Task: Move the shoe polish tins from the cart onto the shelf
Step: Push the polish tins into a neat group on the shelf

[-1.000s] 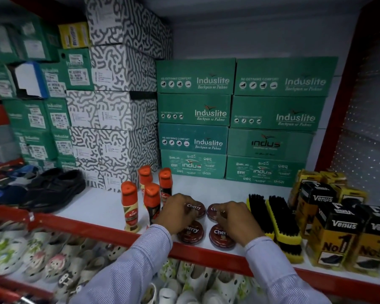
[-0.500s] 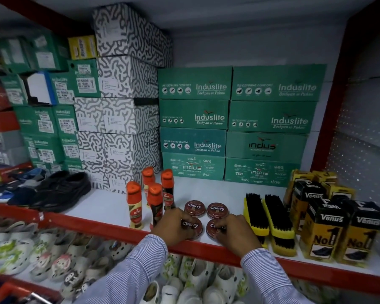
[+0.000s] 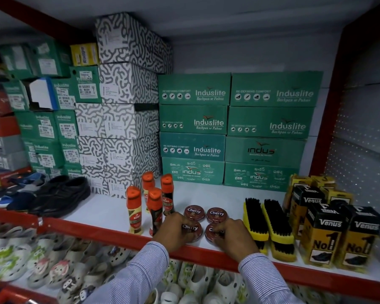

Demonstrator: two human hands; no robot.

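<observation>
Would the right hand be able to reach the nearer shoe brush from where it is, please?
Probably yes: the right hand rests on the front right tin, and the nearer shoe brush lies just to its right on the shelf with nothing between.

A shoe shop, judging by its stock: a white shelf with a red metal edge (image 3: 119, 234) carries stacked green Induslite cardboard shoe boxes (image 3: 194, 88) at centre, black leather shoes (image 3: 62, 194) at left, and, lower left, what seem to be pale children's clogs (image 3: 13, 257).
</observation>
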